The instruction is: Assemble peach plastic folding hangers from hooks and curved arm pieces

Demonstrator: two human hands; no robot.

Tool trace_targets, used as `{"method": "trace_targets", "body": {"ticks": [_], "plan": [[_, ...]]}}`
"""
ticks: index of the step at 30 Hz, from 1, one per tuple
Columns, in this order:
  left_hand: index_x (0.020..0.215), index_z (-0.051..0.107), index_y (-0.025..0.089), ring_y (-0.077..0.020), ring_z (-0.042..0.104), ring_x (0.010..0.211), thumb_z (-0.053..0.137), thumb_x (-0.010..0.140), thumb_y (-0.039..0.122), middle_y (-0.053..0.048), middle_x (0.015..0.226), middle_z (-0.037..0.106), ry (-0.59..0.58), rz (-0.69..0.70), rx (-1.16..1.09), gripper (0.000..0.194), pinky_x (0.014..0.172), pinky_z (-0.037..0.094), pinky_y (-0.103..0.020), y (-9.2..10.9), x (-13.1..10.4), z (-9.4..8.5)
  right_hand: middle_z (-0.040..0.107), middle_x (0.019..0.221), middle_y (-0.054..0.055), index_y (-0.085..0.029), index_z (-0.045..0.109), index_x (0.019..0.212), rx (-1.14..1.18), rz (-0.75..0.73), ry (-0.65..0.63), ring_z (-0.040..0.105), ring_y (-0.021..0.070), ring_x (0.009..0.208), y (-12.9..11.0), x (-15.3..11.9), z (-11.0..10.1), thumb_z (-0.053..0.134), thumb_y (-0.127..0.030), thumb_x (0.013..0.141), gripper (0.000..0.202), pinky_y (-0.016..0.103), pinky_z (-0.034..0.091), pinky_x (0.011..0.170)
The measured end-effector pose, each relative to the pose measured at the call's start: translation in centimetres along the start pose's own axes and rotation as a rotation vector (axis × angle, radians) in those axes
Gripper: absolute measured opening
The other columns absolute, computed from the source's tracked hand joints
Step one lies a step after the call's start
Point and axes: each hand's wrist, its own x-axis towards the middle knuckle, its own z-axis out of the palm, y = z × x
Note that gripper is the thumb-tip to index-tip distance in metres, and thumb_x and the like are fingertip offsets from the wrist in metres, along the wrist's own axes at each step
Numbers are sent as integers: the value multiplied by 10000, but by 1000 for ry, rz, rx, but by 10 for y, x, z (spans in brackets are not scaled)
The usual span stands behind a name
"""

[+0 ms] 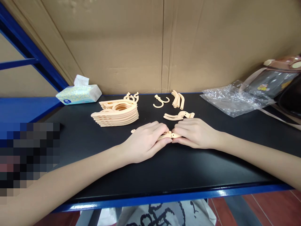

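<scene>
My left hand [146, 142] is closed around a cream plastic hanger arm [165, 136], whose far end sticks out past the knuckles. My right hand [198, 133] grips a second cream hanger piece [176, 135], mostly hidden under the fingers. The rounded ends of both pieces meet between my thumbs; whether they are joined I cannot tell. Just beyond the right hand lie more curved hanger parts [174, 116]. A stack of cream folding hangers [115, 116] stands beyond the left hand, with loose hooks [133, 97] behind it.
Two loose hooks [160, 101] and several curved tubes [178, 99] lie at the back of the black table [145, 175]. A tissue pack [80, 94] sits back left. Clear plastic wrap [231, 99] and a strapped bottle [270, 81] are at right. Cardboard [122, 47] walls the back.
</scene>
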Motion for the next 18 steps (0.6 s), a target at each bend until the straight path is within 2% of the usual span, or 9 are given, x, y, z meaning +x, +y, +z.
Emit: {"method": "trace_targets", "body": {"ticks": [11,15,18], "plan": [[870,454,154,-169,456,715,248,985,336,-43,819,522,-1,85,148,298,650,373,-285,3,0,2,522,634,-6,-172,530,722,-55,-66,33,445,115,587,-1,-2,1,311,-377,968,389,244,325,575],[847,458,150,-175,455,723,258,985,336,-56,836,539,-8,186,203,306,662,382,-290,6,0,5,530,654,1,-167,523,738,22,-32,44,457,114,606,1,-2,1,317,-355,969,362,235,337,586],[839,460,156,-173,462,737,281,983,329,-52,849,547,-44,206,203,288,683,386,-290,7,1,5,531,660,4,-166,506,729,62,-4,62,456,112,603,3,-1,2,334,-342,965,341,231,343,588]]}}
